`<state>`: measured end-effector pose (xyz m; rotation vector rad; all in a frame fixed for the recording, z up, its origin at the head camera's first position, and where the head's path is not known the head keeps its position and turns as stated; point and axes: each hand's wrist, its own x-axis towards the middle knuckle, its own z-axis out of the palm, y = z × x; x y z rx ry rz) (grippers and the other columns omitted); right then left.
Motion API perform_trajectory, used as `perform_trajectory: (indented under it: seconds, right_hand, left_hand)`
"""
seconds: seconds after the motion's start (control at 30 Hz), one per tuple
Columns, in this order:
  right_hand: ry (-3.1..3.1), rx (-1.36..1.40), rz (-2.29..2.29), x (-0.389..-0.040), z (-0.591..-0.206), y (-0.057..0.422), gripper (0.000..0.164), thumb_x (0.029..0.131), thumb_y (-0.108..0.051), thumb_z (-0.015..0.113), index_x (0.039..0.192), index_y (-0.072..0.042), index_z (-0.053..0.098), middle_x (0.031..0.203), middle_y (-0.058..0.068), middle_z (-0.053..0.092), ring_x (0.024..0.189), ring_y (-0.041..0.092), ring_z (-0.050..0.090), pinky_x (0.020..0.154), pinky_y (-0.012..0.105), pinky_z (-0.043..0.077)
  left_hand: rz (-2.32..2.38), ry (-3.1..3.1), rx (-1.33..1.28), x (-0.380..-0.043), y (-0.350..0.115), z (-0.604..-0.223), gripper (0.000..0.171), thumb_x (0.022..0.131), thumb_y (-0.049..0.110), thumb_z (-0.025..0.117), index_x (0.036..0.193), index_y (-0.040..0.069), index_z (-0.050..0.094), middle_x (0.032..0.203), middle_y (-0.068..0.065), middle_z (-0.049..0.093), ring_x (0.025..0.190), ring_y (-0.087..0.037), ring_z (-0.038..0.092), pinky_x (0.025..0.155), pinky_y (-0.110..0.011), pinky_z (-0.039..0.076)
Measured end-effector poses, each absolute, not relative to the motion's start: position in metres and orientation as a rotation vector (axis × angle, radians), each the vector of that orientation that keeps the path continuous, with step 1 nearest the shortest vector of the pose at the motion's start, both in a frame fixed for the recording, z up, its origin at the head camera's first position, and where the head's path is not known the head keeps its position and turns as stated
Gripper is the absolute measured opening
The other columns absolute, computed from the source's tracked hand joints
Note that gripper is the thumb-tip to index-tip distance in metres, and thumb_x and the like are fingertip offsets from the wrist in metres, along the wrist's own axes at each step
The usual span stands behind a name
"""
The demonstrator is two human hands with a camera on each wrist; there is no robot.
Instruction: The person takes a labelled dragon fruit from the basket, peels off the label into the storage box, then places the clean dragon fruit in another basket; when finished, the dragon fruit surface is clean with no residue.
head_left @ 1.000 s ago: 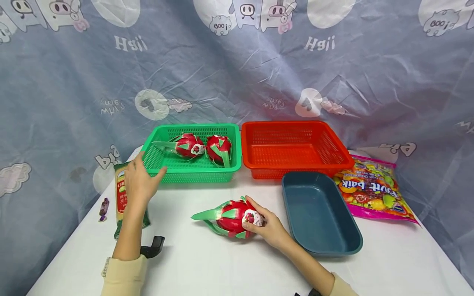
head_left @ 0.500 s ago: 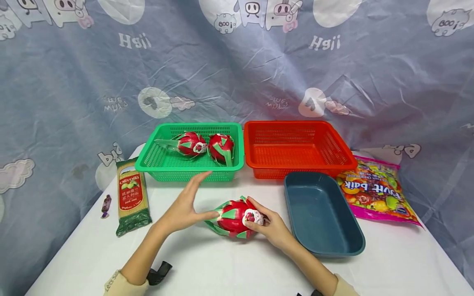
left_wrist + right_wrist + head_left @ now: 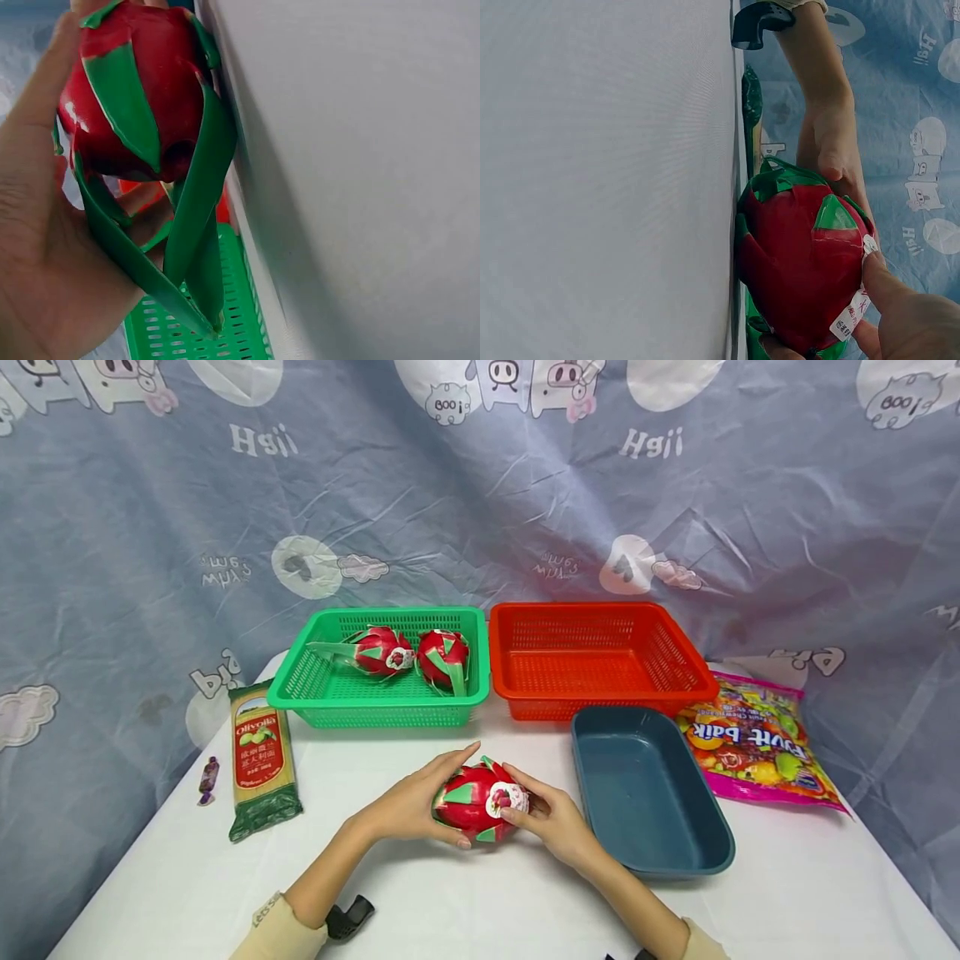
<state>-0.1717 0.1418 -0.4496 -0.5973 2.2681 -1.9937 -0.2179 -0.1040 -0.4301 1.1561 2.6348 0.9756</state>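
Note:
A red dragon fruit [image 3: 471, 806] with green leaf tips and a white sticker lies on the white table, between both hands. My right hand [image 3: 551, 817] grips its right, stickered end, thumb over the sticker. Around its leafy left end curl the thumb and fingers of my left hand [image 3: 416, 800]; in the left wrist view the long green leaves [image 3: 199, 187] run down across that palm. The right wrist view shows a paper label [image 3: 849, 315] near the right fingers. Two more dragon fruits [image 3: 384, 652] lie in the green basket [image 3: 375, 717] behind.
A red basket [image 3: 600, 703] stands right of the green one. Before it sits a dark blue tray [image 3: 652, 810], close to the right forearm. Further right lies a fruit candy bag [image 3: 757, 747]. At left are a pasta pack [image 3: 262, 760] and a small wrapped candy [image 3: 208, 781].
My left hand has come from beside the green basket, right and toward me, onto the dragon fruit's leafy end. The right hand has kept its grip, and the fruit has barely moved.

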Motion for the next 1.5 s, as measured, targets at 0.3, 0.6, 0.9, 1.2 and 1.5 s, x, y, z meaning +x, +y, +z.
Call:
perform_trajectory:
  seconds: [0.3,0.6,0.9,1.2,1.5]
  right_hand:
    - [2.242,-0.598,-2.009,-0.172,-0.449,0.141,0.060,0.083,-0.009,0.068,0.138,-0.009,0.044,0.140,0.014,0.040,0.116,0.031,0.049,0.086,0.025,0.047]
    - [2.274,-0.553,-2.033,-0.173,-0.452,0.143,0.061,0.080,-0.010,0.072,0.135,-0.002,0.046,0.133,0.019,0.046,0.111,0.032,0.053,0.085,0.028,0.048]
    - [2.300,-0.454,-2.079,-0.171,-0.450,0.138,0.059,0.078,-0.010,0.074,0.130,0.002,0.049,0.129,0.017,0.051,0.112,0.029,0.054,0.086,0.028,0.046]
    - [2.289,-0.422,-2.218,-0.168,-0.454,0.135,0.051,0.077,-0.008,0.074,0.124,0.000,0.056,0.125,0.016,0.055,0.112,0.027,0.054,0.086,0.028,0.046]
    - [2.287,-0.489,-2.364,-0.166,-0.453,0.133,0.044,0.078,-0.004,0.073,0.119,0.000,0.059,0.120,0.015,0.058,0.110,0.025,0.056,0.085,0.029,0.046]
  left_hand:
    - [0.930,2.647,1.177,-0.220,-0.107,-0.434,0.105,0.063,0.058,0.076,0.146,0.040,0.015,0.134,0.010,0.043,0.116,-0.009,0.044,0.088,-0.035,0.046]
    - [0.994,2.641,1.177,-0.223,-0.111,-0.442,0.101,0.063,0.053,0.079,0.145,0.042,0.020,0.134,0.014,0.043,0.112,-0.007,0.046,0.086,-0.033,0.046]
    - [1.108,2.649,1.200,-0.224,-0.118,-0.450,0.099,0.063,0.059,0.075,0.145,0.039,0.023,0.134,0.012,0.044,0.113,-0.008,0.046,0.088,-0.035,0.046]
    - [1.202,2.659,1.273,-0.225,-0.118,-0.457,0.100,0.063,0.054,0.078,0.145,0.033,0.026,0.135,0.011,0.044,0.114,-0.009,0.048,0.089,-0.036,0.046]
    - [1.235,2.730,1.313,-0.224,-0.117,-0.460,0.100,0.064,0.056,0.076,0.146,0.030,0.026,0.138,0.010,0.043,0.116,-0.012,0.047,0.090,-0.037,0.045]
